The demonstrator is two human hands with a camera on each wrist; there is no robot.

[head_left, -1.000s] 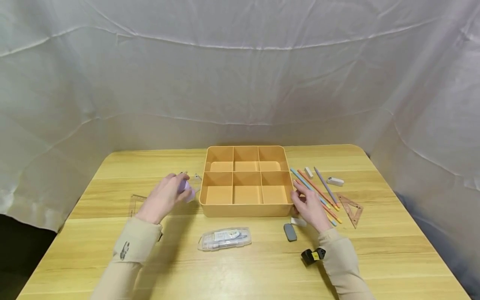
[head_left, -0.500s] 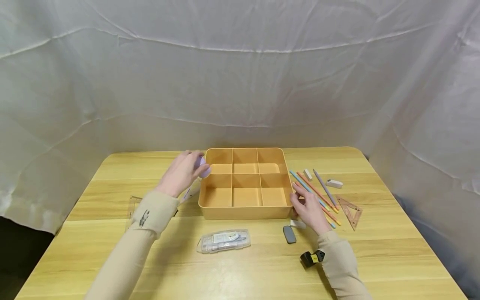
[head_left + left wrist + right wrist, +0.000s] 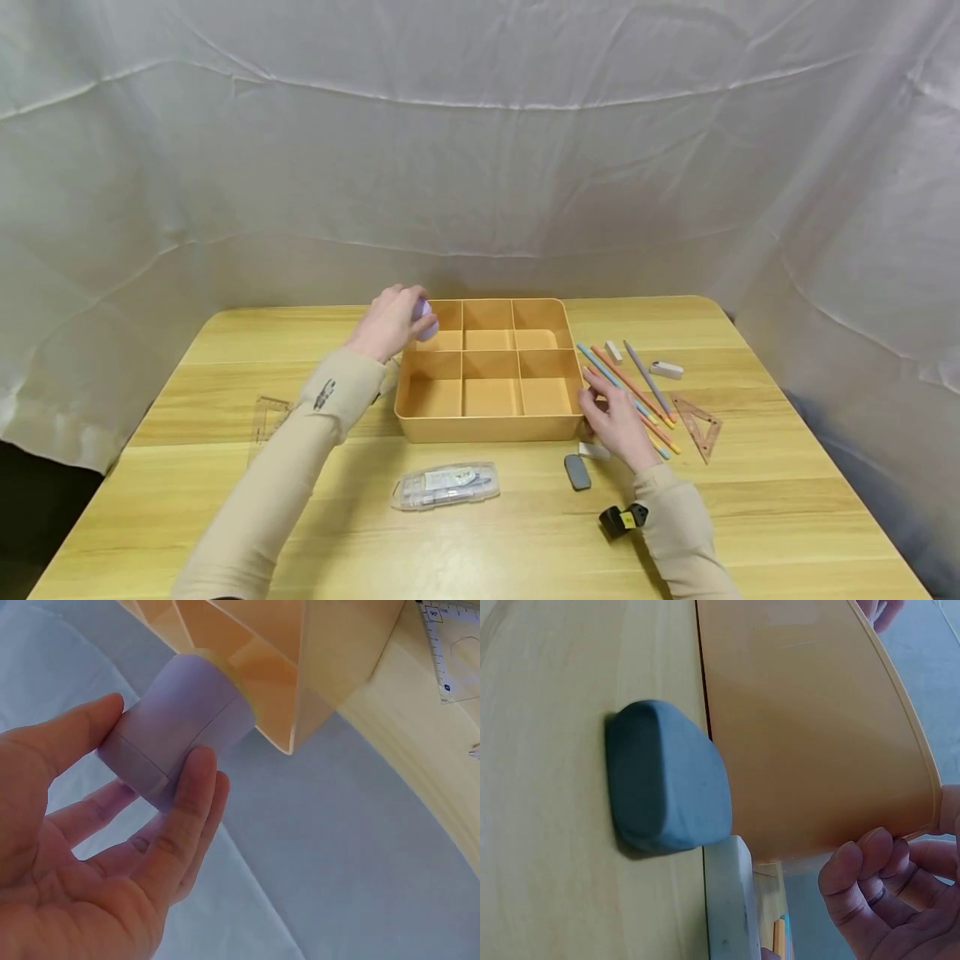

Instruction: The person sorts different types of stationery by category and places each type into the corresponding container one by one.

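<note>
My left hand (image 3: 386,321) holds a lilac barrel-shaped object (image 3: 180,724) above the back left compartment of the orange organizer box (image 3: 491,429). Thumb and fingers grip its sides, and a thin seam shows on its surface. The box has two rows of square compartments. At its front right corner, my right hand (image 3: 617,421) holds the wall and rim with curled fingers (image 3: 844,866). A dark grey rounded block (image 3: 667,776) and a white eraser (image 3: 729,892) lie just in front of that corner.
Several coloured pencils (image 3: 637,362) lie right of the box, with two white erasers (image 3: 666,369) and a set square (image 3: 697,427). A clear plastic case (image 3: 446,486) lies in front. Another clear set square (image 3: 266,414) is at left; curtains surround the table.
My left hand has lifted the lilac object from the table left of the box and carried it back and right, over the box's back left corner. The right hand stays at the box corner.
</note>
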